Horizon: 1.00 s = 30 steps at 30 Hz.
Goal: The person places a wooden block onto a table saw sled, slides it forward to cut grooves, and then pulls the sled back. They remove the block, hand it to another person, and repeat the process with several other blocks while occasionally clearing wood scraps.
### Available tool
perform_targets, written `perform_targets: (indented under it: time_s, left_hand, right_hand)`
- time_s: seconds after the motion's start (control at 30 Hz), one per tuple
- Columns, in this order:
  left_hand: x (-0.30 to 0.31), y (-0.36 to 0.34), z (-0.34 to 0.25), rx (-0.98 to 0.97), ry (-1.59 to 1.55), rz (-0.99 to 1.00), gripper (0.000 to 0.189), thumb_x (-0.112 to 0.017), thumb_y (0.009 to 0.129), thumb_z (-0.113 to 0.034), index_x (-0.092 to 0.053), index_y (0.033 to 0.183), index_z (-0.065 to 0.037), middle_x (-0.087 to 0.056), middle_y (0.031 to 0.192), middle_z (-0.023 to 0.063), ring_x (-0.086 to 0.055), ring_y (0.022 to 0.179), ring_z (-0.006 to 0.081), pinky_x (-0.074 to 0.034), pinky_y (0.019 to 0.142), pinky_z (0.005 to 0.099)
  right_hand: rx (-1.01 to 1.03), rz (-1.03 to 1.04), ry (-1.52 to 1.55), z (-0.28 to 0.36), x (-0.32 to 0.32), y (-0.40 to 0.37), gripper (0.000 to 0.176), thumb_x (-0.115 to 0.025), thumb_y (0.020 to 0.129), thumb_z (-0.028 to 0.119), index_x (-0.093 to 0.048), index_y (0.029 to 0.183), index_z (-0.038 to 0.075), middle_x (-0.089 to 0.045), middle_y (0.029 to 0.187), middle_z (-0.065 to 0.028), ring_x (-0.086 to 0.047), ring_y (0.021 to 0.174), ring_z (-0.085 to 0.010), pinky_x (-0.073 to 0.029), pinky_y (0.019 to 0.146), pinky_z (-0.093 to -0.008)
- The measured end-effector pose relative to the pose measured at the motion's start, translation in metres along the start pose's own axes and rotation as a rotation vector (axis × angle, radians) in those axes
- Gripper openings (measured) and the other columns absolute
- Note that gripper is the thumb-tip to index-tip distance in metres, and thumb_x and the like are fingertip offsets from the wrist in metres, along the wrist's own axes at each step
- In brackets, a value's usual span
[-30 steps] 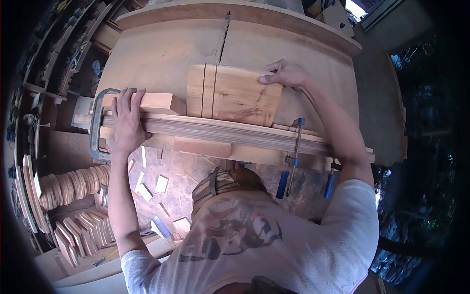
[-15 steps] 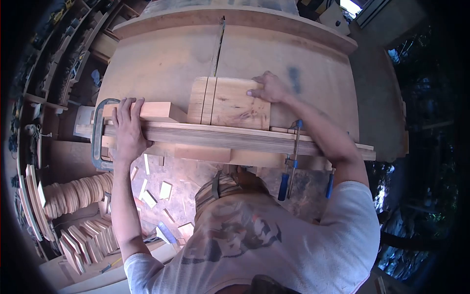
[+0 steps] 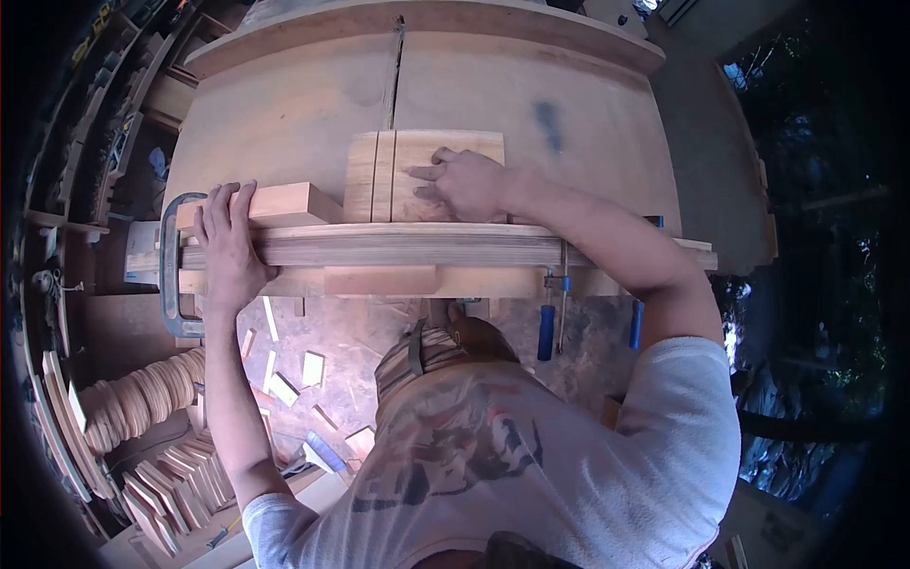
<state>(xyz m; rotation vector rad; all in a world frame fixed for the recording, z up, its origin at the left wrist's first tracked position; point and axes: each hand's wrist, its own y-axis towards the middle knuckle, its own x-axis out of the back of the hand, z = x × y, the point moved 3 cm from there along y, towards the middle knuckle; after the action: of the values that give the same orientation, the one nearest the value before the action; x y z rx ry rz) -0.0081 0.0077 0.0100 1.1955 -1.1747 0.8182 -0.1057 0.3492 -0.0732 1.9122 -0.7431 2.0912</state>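
Got open shelving down the left side, compartments crammed with small odds and ends, too dark and tiny to name. On to the wooden board: lying flat on the bench, near edge right up against the long laminated fence, with two dark lines across the left part (can't tell if grooves or gaps). Right hand directly on top of it, fingers loosely spread and not wrapped around anything; pressing or just resting, can't say. Left hand well off to the side, fingers curled over a wooden block and thumb on the near side of the fence, so basically a grip on both.

As for stuff in the way: the block, with its slanted end just beside the board's left edge. Past the board, a dark slot in the bench, meeting the far edge near those two lines, then a wooden rail across the back. Big C-clamp around the fence's left end. Over on the right, a blue clamp handle below the fence, plus another one further along, partly behind the right arm. Down on the floor, scattered offcuts.
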Motion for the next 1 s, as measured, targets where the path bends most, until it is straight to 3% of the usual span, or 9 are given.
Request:
perform_targets:
  time_s: [0.1,0.3,0.4,0.5,0.6,0.7,0.77,0.87,1.0]
  left_hand:
    - [0.0,-0.001,0.003,-0.021,-0.02,-0.018,0.128,-0.099,0.045,-0.005,-0.039,0.158,-0.018,-0.043,0.154,0.0133,-0.034,0.154,0.0398,-0.023,0.126,0.0649]
    - [0.004,0.0,0.004,-0.033,-0.023,-0.018,0.128,-0.099,0.044,-0.007,-0.041,0.157,-0.017,-0.045,0.152,0.0122,-0.036,0.152,0.0375,-0.025,0.126,0.0626]
    - [0.007,0.001,0.001,-0.008,-0.017,0.002,0.129,-0.1,0.044,-0.007,-0.04,0.158,-0.017,-0.044,0.152,0.0129,-0.036,0.152,0.0379,-0.024,0.127,0.0619]
    - [0.002,-0.002,0.006,-0.026,0.007,-0.035,0.13,-0.099,0.044,-0.008,-0.039,0.159,-0.017,-0.044,0.153,0.0133,-0.035,0.152,0.0385,-0.024,0.127,0.062]
    - [0.005,-0.002,0.003,-0.018,0.026,-0.012,0.129,-0.099,0.046,-0.008,-0.038,0.16,-0.017,-0.044,0.154,0.0133,-0.035,0.152,0.0392,-0.024,0.126,0.0626]
    - [0.006,-0.001,0.003,-0.009,0.024,-0.008,0.129,-0.099,0.046,-0.008,-0.038,0.16,-0.017,-0.043,0.154,0.0148,-0.034,0.153,0.0402,-0.023,0.126,0.0633]
    - [0.004,0.001,0.001,-0.023,0.02,-0.003,0.13,-0.1,0.046,-0.009,-0.038,0.16,-0.016,-0.043,0.153,0.0161,-0.034,0.152,0.0412,-0.023,0.126,0.0637]
    - [0.004,0.003,0.001,-0.041,0.005,0.015,0.131,-0.101,0.044,-0.01,-0.039,0.16,-0.016,-0.042,0.152,0.0177,-0.034,0.15,0.0425,-0.022,0.126,0.064]
    - [0.006,0.007,0.007,-0.078,-0.059,0.037,0.131,-0.102,0.043,-0.012,-0.04,0.159,-0.016,-0.042,0.148,0.0176,-0.036,0.146,0.0427,-0.022,0.126,0.0637]
  right_hand:
    - [-0.011,0.041,0.078,0.0,0.004,-0.011,0.055,-0.059,0.104,0.043,-0.062,0.15,0.013,-0.058,0.153,-0.014,-0.054,0.137,-0.0335,-0.054,0.11,-0.0426]
    - [-0.123,0.0,0.206,-0.005,0.001,-0.03,0.047,-0.057,0.106,0.04,-0.068,0.143,0.014,-0.07,0.134,-0.0206,-0.057,0.137,-0.0336,-0.055,0.106,-0.0464]
    - [-0.237,0.238,0.219,-0.005,0.025,-0.015,0.047,-0.059,0.106,0.042,-0.069,0.143,0.014,-0.072,0.129,-0.0204,-0.062,0.131,-0.0374,-0.054,0.107,-0.0463]
    - [-0.241,0.044,0.37,-0.007,0.026,-0.01,0.051,-0.066,0.1,0.042,-0.071,0.139,0.009,-0.073,0.128,-0.0208,-0.066,0.125,-0.0413,-0.053,0.107,-0.0477]
    - [-0.181,-0.001,0.697,0.009,0.032,-0.039,0.065,-0.072,0.086,0.025,-0.062,0.143,-0.006,-0.057,0.152,-0.0286,-0.058,0.138,-0.0427,-0.049,0.115,-0.0448]
    - [-0.136,-0.015,0.357,0.054,0.033,-0.07,0.096,-0.079,0.077,0.029,-0.041,0.153,-0.015,-0.048,0.154,-0.0383,-0.056,0.137,-0.0484,-0.047,0.118,-0.0461]
    - [-0.212,0.058,0.382,0.047,0.008,-0.066,0.107,-0.082,0.072,0.029,-0.033,0.157,-0.014,-0.044,0.155,-0.0403,-0.055,0.139,-0.0493,-0.046,0.118,-0.0474]
    - [-0.279,0.219,0.552,0.047,0.034,-0.063,0.104,-0.082,0.069,0.025,-0.037,0.153,-0.015,-0.046,0.152,-0.0428,-0.053,0.141,-0.0483,-0.047,0.115,-0.0483]
    - [-0.222,0.084,0.5,0.044,0.025,-0.065,0.092,-0.081,0.068,0.023,-0.043,0.144,-0.014,-0.052,0.143,-0.0403,-0.056,0.135,-0.0476,-0.049,0.11,-0.0507]
